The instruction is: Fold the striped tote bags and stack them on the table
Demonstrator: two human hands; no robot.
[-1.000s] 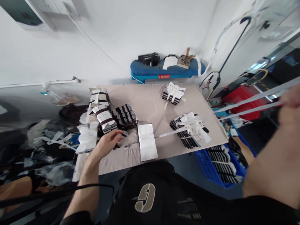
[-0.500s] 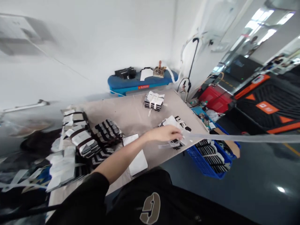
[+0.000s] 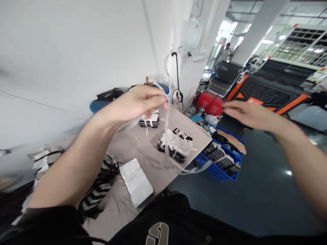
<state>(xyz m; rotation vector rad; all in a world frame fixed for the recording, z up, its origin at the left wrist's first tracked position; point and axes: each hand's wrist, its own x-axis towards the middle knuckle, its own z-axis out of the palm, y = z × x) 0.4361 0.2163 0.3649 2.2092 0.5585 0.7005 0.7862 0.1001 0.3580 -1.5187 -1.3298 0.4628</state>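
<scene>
My left hand is raised over the table with its fingers pinched on a white fabric strip. The strip hangs down, then curls rightward in a loose loop above the table edge. Out to the right, my right hand is in the air, slightly blurred, its fingers stretched out and nothing visible in them. Below and between the hands lies a bundle of black-and-white striped fabric pieces, tied with white strip. A second tied striped bundle sits farther back, partly behind my left hand.
White sheets lie on the table near my body, with striped fabric piles to the left. A blue crate of striped pieces stands beyond the right edge. A blue ironing board is against the wall.
My left hand has lifted from the front bundle, moving up and left with the strip. My right hand has come into view; the strip, stretched rightward before, now hangs slack. The view has turned right.
</scene>
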